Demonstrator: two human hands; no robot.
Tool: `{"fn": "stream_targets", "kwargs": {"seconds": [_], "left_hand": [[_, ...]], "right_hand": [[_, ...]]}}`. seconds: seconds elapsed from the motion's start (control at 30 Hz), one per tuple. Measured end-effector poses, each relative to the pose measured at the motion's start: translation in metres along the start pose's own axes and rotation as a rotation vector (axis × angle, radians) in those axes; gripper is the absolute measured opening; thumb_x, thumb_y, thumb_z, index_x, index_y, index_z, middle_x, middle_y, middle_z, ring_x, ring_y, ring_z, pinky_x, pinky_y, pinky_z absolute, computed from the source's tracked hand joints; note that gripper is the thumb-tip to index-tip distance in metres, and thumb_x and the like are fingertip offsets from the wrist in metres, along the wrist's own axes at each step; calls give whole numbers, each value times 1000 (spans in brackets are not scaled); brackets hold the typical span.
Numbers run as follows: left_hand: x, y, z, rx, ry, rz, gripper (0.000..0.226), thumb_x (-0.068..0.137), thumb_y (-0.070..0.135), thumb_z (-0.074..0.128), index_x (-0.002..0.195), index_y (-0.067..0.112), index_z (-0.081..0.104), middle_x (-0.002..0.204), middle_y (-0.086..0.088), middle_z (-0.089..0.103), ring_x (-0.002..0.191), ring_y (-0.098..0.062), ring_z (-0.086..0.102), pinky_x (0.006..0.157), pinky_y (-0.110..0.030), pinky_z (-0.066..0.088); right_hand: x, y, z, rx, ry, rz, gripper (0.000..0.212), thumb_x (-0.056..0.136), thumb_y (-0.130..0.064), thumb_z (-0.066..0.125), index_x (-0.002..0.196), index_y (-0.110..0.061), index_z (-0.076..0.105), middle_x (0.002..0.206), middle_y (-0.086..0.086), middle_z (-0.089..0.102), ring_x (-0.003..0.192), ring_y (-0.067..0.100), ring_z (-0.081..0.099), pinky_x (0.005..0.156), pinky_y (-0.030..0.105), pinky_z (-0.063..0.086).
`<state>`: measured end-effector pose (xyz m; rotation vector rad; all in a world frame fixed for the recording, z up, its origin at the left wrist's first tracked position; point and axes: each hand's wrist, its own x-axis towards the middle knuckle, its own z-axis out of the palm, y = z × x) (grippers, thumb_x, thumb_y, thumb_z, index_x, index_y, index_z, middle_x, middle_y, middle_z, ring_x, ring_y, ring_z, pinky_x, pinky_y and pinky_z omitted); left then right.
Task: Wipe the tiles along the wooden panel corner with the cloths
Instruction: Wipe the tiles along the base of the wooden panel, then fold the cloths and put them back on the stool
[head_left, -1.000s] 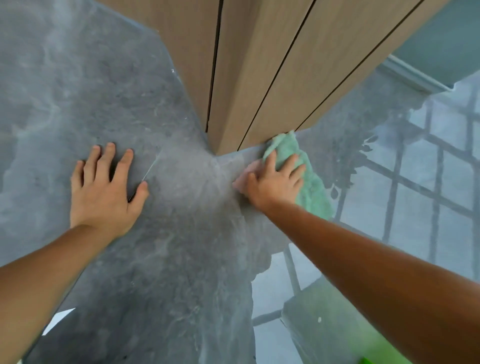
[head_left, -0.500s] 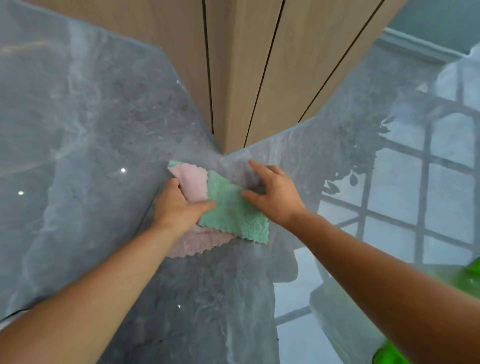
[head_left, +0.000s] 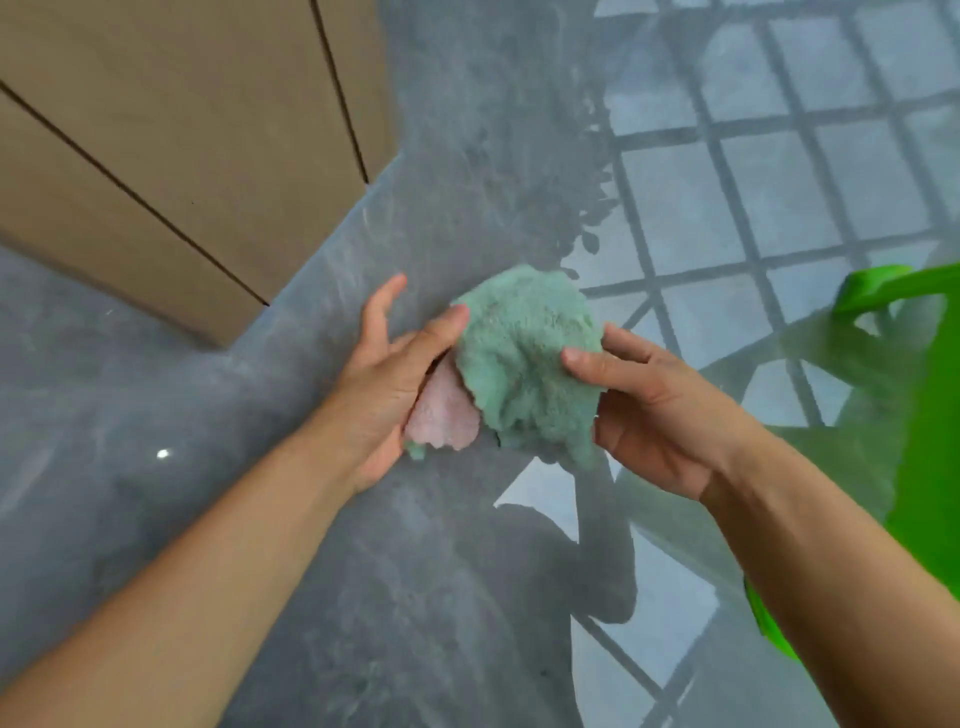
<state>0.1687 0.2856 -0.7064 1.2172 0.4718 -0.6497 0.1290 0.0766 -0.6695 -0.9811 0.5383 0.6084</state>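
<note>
Between the two hands, the green cloth (head_left: 524, 364) hangs bunched up over the grey tiles (head_left: 363, 571), off the floor. The right hand (head_left: 654, 410) pinches its right edge, thumb on top, fingers underneath. The left hand (head_left: 384, 384) grips the other side with its thumb, and the pink cloth (head_left: 444, 415) sits tucked against that palm; the index finger sticks out free. The wooden panel (head_left: 182, 130) corner is up left of the fingers. A green bag (head_left: 930, 441) is on the right.

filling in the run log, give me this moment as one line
left hand: holds pink cloth | right hand: holds green cloth | cloths: bunched, lifted off tiles | wiping: paused
</note>
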Motion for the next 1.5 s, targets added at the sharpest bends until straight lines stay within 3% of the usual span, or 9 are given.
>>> {"fn": "stream_targets", "kwargs": {"seconds": [0.2, 0.33, 0.5, 0.7, 0.83, 0.97, 1.13, 1.33, 1.5], "left_hand": [[-70, 12, 53, 391, -311, -27, 83, 63, 1, 87, 126, 45, 56, 114, -6, 70, 95, -10, 75, 66, -26, 60], [-183, 65, 64, 722, -176, -15, 40, 57, 34, 82, 95, 24, 73, 94, -13, 79, 87, -36, 75, 68, -53, 62], [-312, 148, 112, 504, -241, -252, 48, 50, 44, 86, 92, 22, 81, 95, -8, 82, 93, -31, 77, 77, -40, 61], [-386, 204, 239, 152, -253, -403, 51, 67, 34, 83, 114, 16, 74, 108, -8, 80, 91, -22, 78, 72, -39, 64], [-403, 208, 335, 158, -241, -417, 19, 88, 23, 68, 106, 19, 68, 84, -2, 82, 67, -18, 77, 50, -39, 61], [-399, 198, 409, 275, -274, -388, 29, 83, 8, 73, 111, 10, 65, 93, -11, 77, 60, -26, 72, 38, -39, 54], [-375, 167, 467, 369, -277, -348, 45, 77, -7, 73, 119, 3, 61, 126, -18, 71, 105, -35, 70, 84, -48, 56], [-357, 147, 474, 525, -134, -221, 76, 68, 4, 82, 135, 13, 48, 143, -13, 58, 125, -31, 62, 105, -56, 50], [-381, 199, 443, 886, -61, -154, 90, 55, 24, 85, 137, 23, 46, 121, -9, 58, 117, -34, 62, 100, -54, 53]], "right_hand": [[-91, -4, 33, -120, 354, -120, 27, 72, 9, 71, 88, -11, 61, 100, 30, 67, 88, 35, 67, 89, 64, 52], [-184, -43, 89, -635, 457, -233, 21, 72, -6, 81, 74, -19, 64, 120, 8, 61, 92, 18, 60, 91, 50, 53], [-320, -109, 135, -392, 256, -219, 14, 80, 5, 70, 82, 4, 56, 89, 17, 65, 82, 26, 59, 81, 48, 47], [-445, -186, 116, -309, 537, -300, 11, 82, -4, 72, 83, -9, 62, 69, 8, 54, 62, 21, 56, 59, 34, 52], [-497, -218, 71, -296, 796, -297, 14, 82, -8, 72, 75, -14, 61, 70, 12, 51, 67, 21, 45, 66, 39, 41], [-522, -237, 24, -168, 915, -274, 15, 83, -15, 70, 73, -21, 61, 76, 12, 54, 70, 20, 48, 65, 40, 41], [-520, -235, -35, -75, 1030, -262, 20, 84, -6, 65, 74, -22, 60, 67, 1, 56, 61, 18, 46, 56, 30, 35], [-527, -226, -54, -140, 1014, -228, 27, 83, -7, 61, 100, -28, 67, 103, 0, 68, 72, 15, 60, 63, 35, 52], [-546, -247, -1, -644, 1083, -147, 38, 80, -15, 59, 118, -17, 63, 120, 14, 63, 106, 31, 60, 95, 37, 46]]}}
